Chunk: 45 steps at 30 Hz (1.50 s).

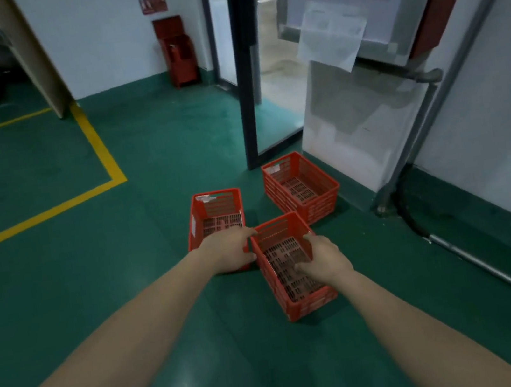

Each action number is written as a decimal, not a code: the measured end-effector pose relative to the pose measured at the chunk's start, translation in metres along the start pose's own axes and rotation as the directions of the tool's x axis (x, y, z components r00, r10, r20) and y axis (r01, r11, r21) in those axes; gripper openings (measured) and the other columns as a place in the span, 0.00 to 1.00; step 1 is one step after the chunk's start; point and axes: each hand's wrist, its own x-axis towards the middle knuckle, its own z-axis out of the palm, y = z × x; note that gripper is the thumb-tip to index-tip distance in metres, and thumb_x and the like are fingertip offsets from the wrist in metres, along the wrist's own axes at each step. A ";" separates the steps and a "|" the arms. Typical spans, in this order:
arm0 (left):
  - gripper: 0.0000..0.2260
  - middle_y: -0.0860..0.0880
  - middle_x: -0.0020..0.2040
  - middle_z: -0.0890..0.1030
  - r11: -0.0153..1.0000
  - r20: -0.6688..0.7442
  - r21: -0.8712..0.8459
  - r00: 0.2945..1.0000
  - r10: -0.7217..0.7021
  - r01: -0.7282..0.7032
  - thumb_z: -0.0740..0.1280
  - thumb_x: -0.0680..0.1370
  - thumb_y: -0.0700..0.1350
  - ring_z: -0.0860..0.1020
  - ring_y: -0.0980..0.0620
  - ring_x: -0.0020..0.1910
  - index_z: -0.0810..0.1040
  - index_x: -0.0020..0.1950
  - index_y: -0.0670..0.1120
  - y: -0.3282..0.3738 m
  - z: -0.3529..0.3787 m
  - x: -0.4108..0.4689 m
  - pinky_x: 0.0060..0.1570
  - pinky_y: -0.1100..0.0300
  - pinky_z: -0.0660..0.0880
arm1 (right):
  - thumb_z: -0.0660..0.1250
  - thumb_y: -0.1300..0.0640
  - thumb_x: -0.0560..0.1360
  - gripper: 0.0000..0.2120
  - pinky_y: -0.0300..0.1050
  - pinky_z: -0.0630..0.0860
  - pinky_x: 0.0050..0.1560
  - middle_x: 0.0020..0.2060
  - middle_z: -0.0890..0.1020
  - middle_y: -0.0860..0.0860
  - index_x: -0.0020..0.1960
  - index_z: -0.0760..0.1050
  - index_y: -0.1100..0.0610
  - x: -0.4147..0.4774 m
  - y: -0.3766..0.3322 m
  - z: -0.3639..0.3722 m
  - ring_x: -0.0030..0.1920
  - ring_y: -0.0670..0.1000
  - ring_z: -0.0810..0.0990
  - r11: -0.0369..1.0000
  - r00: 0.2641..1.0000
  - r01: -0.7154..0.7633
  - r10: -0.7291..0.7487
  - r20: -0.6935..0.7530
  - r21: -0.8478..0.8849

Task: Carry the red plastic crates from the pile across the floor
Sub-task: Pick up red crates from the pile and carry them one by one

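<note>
Three red plastic crates stand on the green floor. The nearest crate (291, 288) lies between my hands. My left hand (229, 251) grips its left wall near the far corner. On the other side, my right hand (323, 259) holds the right wall, fingers curled over the rim into the crate. A second crate (213, 211) with a white label sits just behind my left hand and touches the near one. Further right, by the door, stands the third crate (301, 186). All three are empty.
A dark-framed glass door (243, 71) stands open ahead. A white door (360, 83) with posters is at the right, a metal pipe (501, 275) along the wall base. A red fire-extinguisher box (177, 53) stands against the back wall. Yellow lines (96, 145) mark the floor at left.
</note>
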 end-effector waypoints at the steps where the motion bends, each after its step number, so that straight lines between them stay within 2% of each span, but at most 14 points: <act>1: 0.25 0.48 0.67 0.74 1.000 0.011 0.008 1.000 0.013 -0.013 0.67 0.77 0.51 0.73 0.48 0.65 0.67 0.73 0.50 -0.011 -0.004 0.016 0.63 0.54 0.71 | 0.72 0.47 0.65 0.23 0.54 0.78 0.57 0.55 0.78 0.47 0.59 0.72 0.47 0.017 0.000 0.006 0.57 0.52 0.78 0.999 1.000 -0.031 0.031 0.006 0.031; 4: 0.25 0.48 0.68 0.74 0.995 0.067 0.053 0.994 0.083 -0.086 0.67 0.77 0.51 0.73 0.48 0.65 0.67 0.73 0.50 -0.033 -0.012 0.064 0.64 0.52 0.71 | 0.69 0.39 0.59 0.28 0.54 0.78 0.56 0.54 0.79 0.46 0.58 0.72 0.43 0.075 0.020 0.033 0.55 0.52 0.79 0.990 0.993 -0.118 0.117 0.017 0.083; 6: 0.26 0.48 0.67 0.74 0.988 0.111 0.070 0.986 0.127 -0.135 0.67 0.76 0.51 0.74 0.48 0.64 0.67 0.73 0.50 -0.044 -0.011 0.099 0.62 0.51 0.73 | 0.67 0.37 0.57 0.29 0.55 0.78 0.56 0.54 0.79 0.47 0.57 0.73 0.44 0.096 0.017 0.034 0.55 0.52 0.79 0.979 0.986 -0.167 0.167 0.010 0.118; 9: 0.27 0.48 0.69 0.72 0.970 0.153 0.114 0.969 0.195 -0.213 0.67 0.76 0.51 0.73 0.48 0.65 0.65 0.74 0.51 -0.057 -0.009 0.154 0.62 0.50 0.73 | 0.68 0.43 0.60 0.25 0.55 0.77 0.58 0.54 0.79 0.49 0.57 0.73 0.46 0.130 0.013 0.030 0.56 0.54 0.78 0.961 0.971 -0.232 0.237 -0.013 0.151; 11: 0.28 0.48 0.71 0.70 0.949 0.179 0.148 0.951 0.250 -0.278 0.67 0.76 0.51 0.71 0.49 0.68 0.64 0.75 0.51 -0.066 -0.006 0.198 0.63 0.52 0.72 | 0.69 0.45 0.62 0.26 0.56 0.76 0.59 0.56 0.78 0.50 0.60 0.73 0.47 0.165 0.017 0.032 0.59 0.54 0.77 0.947 0.961 -0.267 0.276 -0.024 0.177; 16: 0.27 0.49 0.72 0.68 0.920 0.300 0.150 0.904 0.306 -0.361 0.66 0.77 0.50 0.71 0.50 0.68 0.63 0.75 0.52 -0.090 0.012 0.321 0.62 0.54 0.72 | 0.68 0.40 0.64 0.29 0.56 0.72 0.64 0.60 0.77 0.50 0.63 0.72 0.48 0.268 0.052 0.062 0.63 0.55 0.74 0.890 0.919 -0.388 0.393 0.026 0.238; 20: 0.26 0.49 0.71 0.70 0.906 0.356 0.088 0.862 0.360 -0.415 0.65 0.78 0.48 0.71 0.50 0.67 0.64 0.75 0.53 -0.101 0.030 0.393 0.62 0.56 0.71 | 0.69 0.45 0.69 0.34 0.54 0.66 0.70 0.68 0.72 0.54 0.73 0.66 0.52 0.315 0.065 0.076 0.69 0.56 0.68 0.833 0.869 -0.492 0.487 0.088 0.251; 25: 0.27 0.50 0.71 0.69 0.892 0.500 0.065 0.789 0.358 -0.446 0.66 0.77 0.46 0.72 0.49 0.67 0.64 0.74 0.53 -0.120 0.091 0.475 0.63 0.55 0.72 | 0.68 0.50 0.70 0.30 0.53 0.69 0.67 0.66 0.73 0.54 0.72 0.66 0.49 0.364 0.098 0.115 0.67 0.58 0.70 0.755 0.822 -0.563 0.552 0.140 0.336; 31: 0.30 0.50 0.74 0.65 0.852 0.678 0.070 0.652 0.341 -0.519 0.66 0.77 0.46 0.69 0.50 0.69 0.58 0.77 0.53 -0.155 0.198 0.549 0.63 0.54 0.71 | 0.68 0.45 0.67 0.30 0.53 0.75 0.60 0.63 0.76 0.54 0.67 0.69 0.50 0.404 0.145 0.212 0.62 0.59 0.75 0.622 0.715 -0.694 0.656 0.243 0.363; 36: 0.31 0.48 0.73 0.66 0.816 0.738 0.049 0.571 0.359 -0.576 0.68 0.76 0.46 0.69 0.48 0.69 0.60 0.77 0.53 -0.189 0.282 0.593 0.64 0.54 0.70 | 0.70 0.51 0.71 0.31 0.50 0.68 0.67 0.67 0.72 0.53 0.72 0.66 0.51 0.428 0.162 0.292 0.67 0.57 0.71 0.574 0.670 -0.741 0.671 0.318 0.348; 41: 0.30 0.47 0.73 0.66 0.768 0.777 0.045 0.506 0.375 -0.639 0.69 0.76 0.47 0.70 0.46 0.68 0.61 0.76 0.52 -0.219 0.351 0.622 0.63 0.53 0.71 | 0.70 0.51 0.70 0.34 0.52 0.72 0.64 0.68 0.72 0.52 0.74 0.64 0.50 0.462 0.175 0.361 0.67 0.56 0.70 0.463 0.626 -0.760 0.711 0.321 0.456; 45: 0.30 0.47 0.71 0.68 0.701 0.802 0.049 0.446 0.397 -0.712 0.69 0.75 0.46 0.72 0.45 0.65 0.63 0.76 0.52 -0.236 0.394 0.642 0.60 0.53 0.73 | 0.71 0.51 0.69 0.31 0.52 0.75 0.60 0.64 0.75 0.52 0.71 0.67 0.49 0.483 0.190 0.401 0.64 0.57 0.74 0.411 0.594 -0.772 0.740 0.317 0.485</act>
